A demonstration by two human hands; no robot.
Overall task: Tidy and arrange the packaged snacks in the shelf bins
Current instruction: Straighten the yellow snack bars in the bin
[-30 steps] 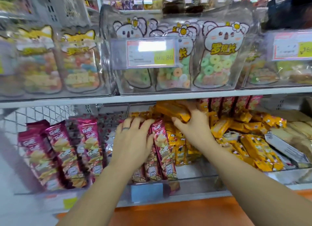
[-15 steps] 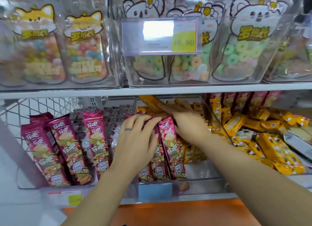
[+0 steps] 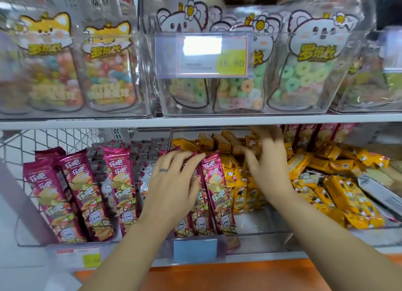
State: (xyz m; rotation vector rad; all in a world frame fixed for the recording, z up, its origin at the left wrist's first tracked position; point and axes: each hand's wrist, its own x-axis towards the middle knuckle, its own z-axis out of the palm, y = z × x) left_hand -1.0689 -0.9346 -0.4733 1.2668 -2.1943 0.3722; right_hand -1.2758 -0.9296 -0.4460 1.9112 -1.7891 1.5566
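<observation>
Two shelves fill the frame. In the lower middle, the left hand (image 3: 174,188) lies on a row of pink snack packs (image 3: 217,195). These packs stand up in a clear bin (image 3: 256,226). The fingers (image 3: 185,160) of this hand are straight and spread out. They rest on the tops of the packs and hold none of them. A ring (image 3: 163,170) sits on one finger.

Just to the right in the frame, the right hand (image 3: 268,168) is over the yellow snack packs (image 3: 238,188) at the back of the same bin. Its fingers are spread and a little bent, with nothing held. That hand is blurry, so I cannot tell if it touches the packs.

The other pink packs (image 3: 76,192) stand in the lower left, with wire mesh (image 3: 43,142) behind them. A heap of yellow packs (image 3: 348,195) lies in the lower right.

A white shelf board (image 3: 87,123) runs across the middle. Above it, clear boxes hold fox candy bags (image 3: 106,66) in the upper left and koala candy bags (image 3: 309,62) in the upper right. A price tag (image 3: 212,55) reading 16.80 hangs in the upper middle. A blue label (image 3: 195,249) sits at the bottom middle.
</observation>
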